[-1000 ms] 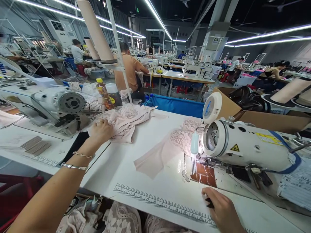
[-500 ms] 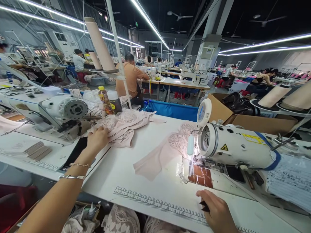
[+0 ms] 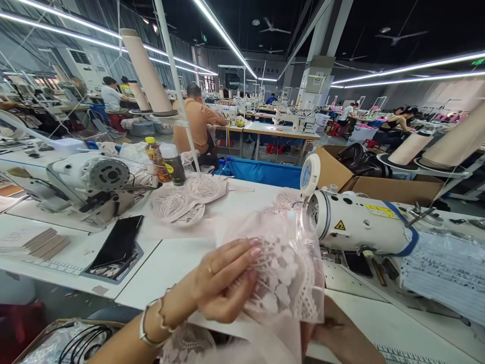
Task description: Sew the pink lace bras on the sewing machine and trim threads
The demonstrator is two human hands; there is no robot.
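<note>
Lace piece (image 3: 282, 275): pale pink, sheer w/ scalloped edge, held up off the worktop (image 3: 178, 258), just in front of the sewing machine (image 3: 356, 225), near its needle end. Spread flat toward the camera, prob. so the pattern and edge can be read against the machine lamp's light.

Left hand (image 3: 223, 283): fingers curled, tips pinching the piece's left edge from the front, thumb underneath. Bracelets on wrist.

Right hand (image 3: 341, 336): mostly hidden under the fabric's lower right corner; looks to support it from beneath, but whether closed on it or spread, cannot tell.

More lace (image 3: 185, 202) lies in a pile on the worktop, left of the machine and well apart from it, within arm's reach. Two bottles (image 3: 166, 162) stand behind that pile. Black phone (image 3: 119, 240) lies flat farther left of the machine, near the worktop's front edge. Second machine (image 3: 89, 177) at far left. Printed ruler strip (image 3: 401, 354) along the worktop edge, just in front of the sewing machine.
</note>
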